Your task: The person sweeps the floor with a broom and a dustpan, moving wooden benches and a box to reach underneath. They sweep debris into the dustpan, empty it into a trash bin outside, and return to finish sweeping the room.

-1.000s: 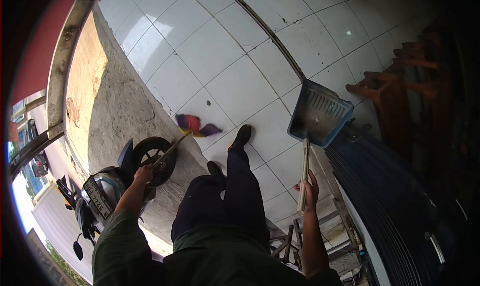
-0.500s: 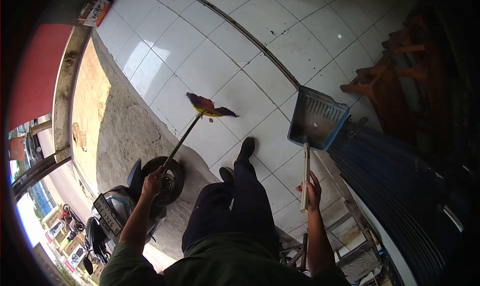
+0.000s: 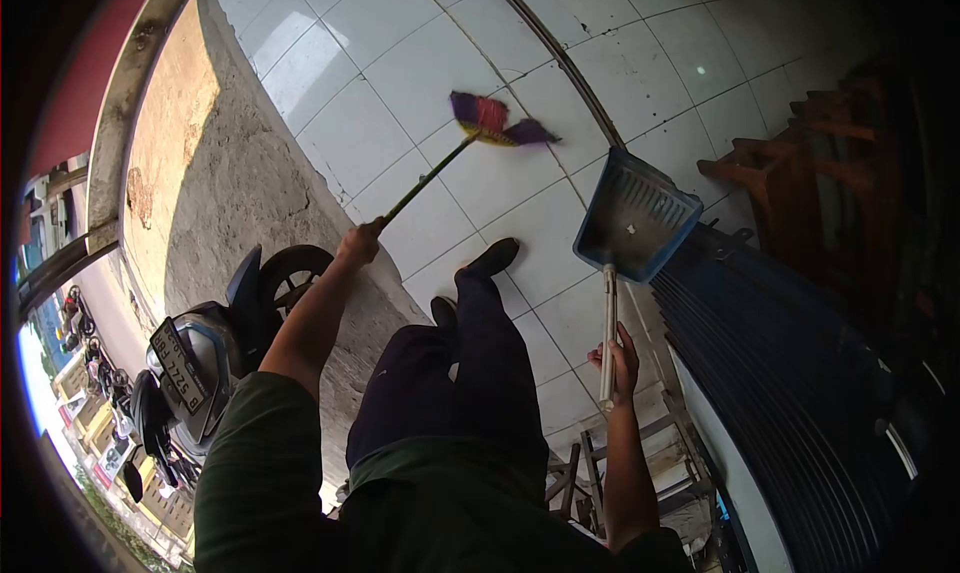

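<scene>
My left hand [image 3: 360, 243] grips the green handle of a broom [image 3: 440, 168]. Its multicoloured bristle head [image 3: 492, 120] is stretched out over the white floor tiles [image 3: 420, 63], close to the upper left corner of the dustpan. My right hand [image 3: 618, 358] holds the pale long handle of a blue dustpan [image 3: 636, 216], which stands upright with its scoop against the tiles to the right of my legs. A small pale speck lies in the scoop. My dark shoes [image 3: 490, 258] stand between broom and dustpan.
A parked scooter [image 3: 200, 353] with a number plate stands at the left on the rough concrete strip [image 3: 230, 183]. A blue roller shutter [image 3: 790, 373] runs along the right. Brown wooden furniture [image 3: 800, 163] stands at the upper right. A metal floor rail [image 3: 560, 58] crosses the tiles.
My left arm has stretched forward, and the broom head has swept from near my left foot up and to the right toward the dustpan. The dustpan has barely moved.
</scene>
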`<state>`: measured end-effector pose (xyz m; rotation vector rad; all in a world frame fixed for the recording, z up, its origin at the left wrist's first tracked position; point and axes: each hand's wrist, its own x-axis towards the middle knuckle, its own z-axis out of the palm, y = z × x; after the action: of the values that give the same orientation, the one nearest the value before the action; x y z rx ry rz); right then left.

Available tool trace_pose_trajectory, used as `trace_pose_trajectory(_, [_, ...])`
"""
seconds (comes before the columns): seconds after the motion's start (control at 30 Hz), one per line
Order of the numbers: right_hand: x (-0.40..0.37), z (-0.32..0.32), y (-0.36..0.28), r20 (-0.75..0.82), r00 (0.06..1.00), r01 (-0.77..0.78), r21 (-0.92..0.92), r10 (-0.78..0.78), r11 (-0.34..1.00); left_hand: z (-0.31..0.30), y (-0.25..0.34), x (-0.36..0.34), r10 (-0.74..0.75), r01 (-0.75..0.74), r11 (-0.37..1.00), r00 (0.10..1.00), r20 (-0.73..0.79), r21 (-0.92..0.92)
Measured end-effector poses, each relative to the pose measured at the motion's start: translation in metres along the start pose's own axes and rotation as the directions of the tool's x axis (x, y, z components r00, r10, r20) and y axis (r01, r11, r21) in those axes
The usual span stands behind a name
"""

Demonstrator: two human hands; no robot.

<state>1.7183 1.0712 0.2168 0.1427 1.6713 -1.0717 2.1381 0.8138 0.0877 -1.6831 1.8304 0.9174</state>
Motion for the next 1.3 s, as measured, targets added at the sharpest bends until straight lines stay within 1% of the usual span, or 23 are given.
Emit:
trace_pose_trajectory(0.03, [0.002,-0.001,0.002,0.011,0.999,0.032,-0.003,-0.032,0.999,0.041,-0.067,-0.041,-0.096,0.092,0.994,0.993,0.075,0.056])
trace_pose_trajectory(0.07, [0.002,-0.002,0.002,0.016,0.999,0.032,0.006,-0.032,0.999,0.047,-0.100,-0.107,-0.221,0.182,0.963,0.955,0.196,0.201])
trace_pose_trajectory(0.1, [-0.002,-0.003,0.001,0.027,0.999,0.042,-0.041,-0.041,0.998,0.053,-0.133,-0.166,-0.324,0.255,0.931,0.906,0.273,0.260])
trace_pose_trajectory(0.17, [-0.004,0.001,0.000,0.036,0.998,0.060,-0.075,-0.057,0.995,0.046,-0.159,-0.261,-0.455,0.344,0.862,0.848,0.271,0.371])
trace_pose_trajectory(0.2, [-0.006,0.000,-0.002,0.049,0.997,0.056,-0.107,-0.051,0.993,0.042,-0.169,-0.297,-0.448,0.348,0.868,0.856,0.256,0.354])
trace_pose_trajectory(0.23, [-0.007,-0.001,-0.005,0.062,0.997,0.055,-0.144,-0.047,0.988,0.050,-0.188,-0.324,-0.506,0.372,0.829,0.816,0.279,0.417])
trace_pose_trajectory(0.33, [-0.012,0.005,-0.011,0.050,0.997,0.066,-0.102,-0.061,0.993,0.039,-0.193,-0.367,-0.464,0.378,0.864,0.854,0.236,0.333])
trace_pose_trajectory(0.4, [-0.015,0.007,-0.017,0.072,0.996,0.061,-0.067,-0.056,0.996,0.028,-0.175,-0.366,-0.381,0.346,0.916,0.907,0.177,0.202])
trace_pose_trajectory(0.53, [-0.022,0.012,-0.056,0.195,0.980,0.052,-0.060,-0.039,0.997,0.025,-0.133,-0.306,-0.281,0.276,0.953,0.960,0.019,0.124])
trace_pose_trajectory(0.6, [-0.016,0.010,-0.071,0.203,0.979,0.047,-0.059,-0.034,0.997,0.038,-0.117,-0.255,-0.095,0.097,0.995,0.992,-0.087,0.021])
trace_pose_trajectory(0.7, [-0.005,0.003,-0.088,0.193,0.978,0.096,-0.101,-0.075,0.990,0.043,-0.018,-0.194,-0.086,0.088,0.996,0.995,-0.046,0.021])
trace_pose_trajectory(0.77, [0.007,0.000,-0.099,0.186,0.979,0.110,-0.135,-0.084,0.985,0.074,0.039,-0.149,0.067,-0.076,0.994,0.991,-0.115,-0.073])
trace_pose_trajectory(0.83, [0.022,-0.008,-0.106,0.169,0.982,0.109,-0.164,-0.081,0.981,0.110,0.098,-0.112,0.136,-0.153,0.979,0.983,-0.127,-0.133])
trace_pose_trajectory(0.9, [0.037,-0.017,-0.112,0.250,0.962,0.160,-0.180,-0.113,0.971,0.147,0.153,-0.094,0.171,-0.182,0.972,0.981,-0.089,-0.145])
trace_pose_trajectory(0.97, [0.046,-0.023,-0.114,0.269,0.957,0.166,-0.215,-0.105,0.962,0.178,0.172,-0.090,0.135,-0.134,0.990,0.990,0.036,-0.035])
trace_pose_trajectory(1.03, [0.051,-0.034,-0.115,0.277,0.952,0.195,-0.206,-0.134,0.959,0.183,0.148,-0.128,0.083,-0.085,0.996,0.988,0.130,0.007])
trace_pose_trajectory(1.07, [0.052,-0.040,-0.115,0.290,0.947,0.206,-0.217,-0.138,0.954,0.208,0.105,-0.150,0.014,-0.019,0.999,0.989,0.146,0.032])
trace_pose_trajectory(1.1, [0.053,-0.047,-0.115,0.304,0.944,0.199,-0.216,-0.128,0.956,0.209,0.069,-0.188,-0.120,0.096,0.990,0.963,0.241,0.106])
trace_pose_trajectory(1.17, [0.057,-0.060,-0.113,0.296,0.948,0.200,-0.271,-0.117,0.942,0.209,-0.002,-0.284,-0.380,0.329,0.923,0.863,0.333,0.199])
trace_pose_trajectory(1.2, [0.059,-0.064,-0.108,0.247,0.962,0.180,-0.250,-0.117,0.951,0.204,-0.028,-0.327,-0.498,0.402,0.862,0.784,0.370,0.308])
trace_pose_trajectory(1.23, [0.060,-0.066,-0.104,0.262,0.958,0.180,-0.236,-0.116,0.955,0.208,-0.056,-0.363,-0.576,0.461,0.808,0.750,0.325,0.367])
trace_pose_trajectory(1.27, [0.061,-0.069,-0.100,0.276,0.954,0.187,-0.246,-0.116,0.951,0.214,-0.082,-0.387,-0.690,0.516,0.702,0.663,0.290,0.491])
trace_pose_trajectory(1.3, [0.061,-0.071,-0.097,0.292,0.949,0.199,-0.259,-0.120,0.945,0.208,-0.095,-0.409,-0.776,0.592,0.610,0.580,0.246,0.527])
